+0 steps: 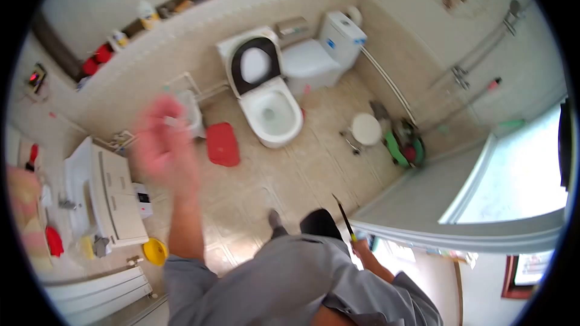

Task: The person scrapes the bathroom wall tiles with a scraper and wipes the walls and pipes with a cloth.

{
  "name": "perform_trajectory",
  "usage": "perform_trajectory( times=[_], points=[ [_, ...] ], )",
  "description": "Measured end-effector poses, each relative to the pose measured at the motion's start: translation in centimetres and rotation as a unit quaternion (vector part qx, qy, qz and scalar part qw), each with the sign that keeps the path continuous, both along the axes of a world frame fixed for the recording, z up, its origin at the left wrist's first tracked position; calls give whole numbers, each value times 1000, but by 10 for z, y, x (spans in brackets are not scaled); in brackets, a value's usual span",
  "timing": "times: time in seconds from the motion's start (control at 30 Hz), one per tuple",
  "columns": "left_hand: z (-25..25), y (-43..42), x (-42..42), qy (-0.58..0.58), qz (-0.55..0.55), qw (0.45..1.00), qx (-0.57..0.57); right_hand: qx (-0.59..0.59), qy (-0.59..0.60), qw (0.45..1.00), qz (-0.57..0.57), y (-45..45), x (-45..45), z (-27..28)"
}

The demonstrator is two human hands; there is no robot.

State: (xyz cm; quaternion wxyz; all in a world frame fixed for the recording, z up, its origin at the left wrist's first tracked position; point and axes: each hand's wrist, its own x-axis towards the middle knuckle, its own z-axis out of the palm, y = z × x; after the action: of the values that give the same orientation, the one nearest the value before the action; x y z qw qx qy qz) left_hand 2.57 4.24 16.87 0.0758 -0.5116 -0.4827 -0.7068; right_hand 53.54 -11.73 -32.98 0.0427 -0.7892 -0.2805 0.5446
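Observation:
My left hand (162,139) is raised at the left of the view, blurred by motion, with its fingers curled around a small whitish thing (171,122) that I cannot make out. Down at the right, my right hand (360,246) grips a screwdriver-like tool (346,220) with a long dark shaft and a yellow-green part near the fingers. The tool points up and away from me over the tiled floor (241,187). Ahead stands an open toilet (272,111) with a raised black and white lid (256,65).
A second toilet (311,60) stands against the wall. A red stool (223,144), a round white stool (365,129) and green items (396,149) are on the floor. The sink cabinet (115,190) and a yellow basin (155,252) are left; a glass partition (423,187) is right.

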Motion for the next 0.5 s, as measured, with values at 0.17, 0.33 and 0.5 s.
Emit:
perform_trajectory(
  times=[0.17, 0.33, 0.5],
  points=[
    [106, 15, 87, 316, -266, 848, 333, 21, -12, 999, -42, 24, 45, 9],
    [121, 59, 143, 328, -292, 832, 339, -13, 6, 998, -67, 80, 39, 11],
    [134, 133, 184, 345, -286, 809, 380, 29, -64, 957, 282, 197, 162, -116]
  ],
)
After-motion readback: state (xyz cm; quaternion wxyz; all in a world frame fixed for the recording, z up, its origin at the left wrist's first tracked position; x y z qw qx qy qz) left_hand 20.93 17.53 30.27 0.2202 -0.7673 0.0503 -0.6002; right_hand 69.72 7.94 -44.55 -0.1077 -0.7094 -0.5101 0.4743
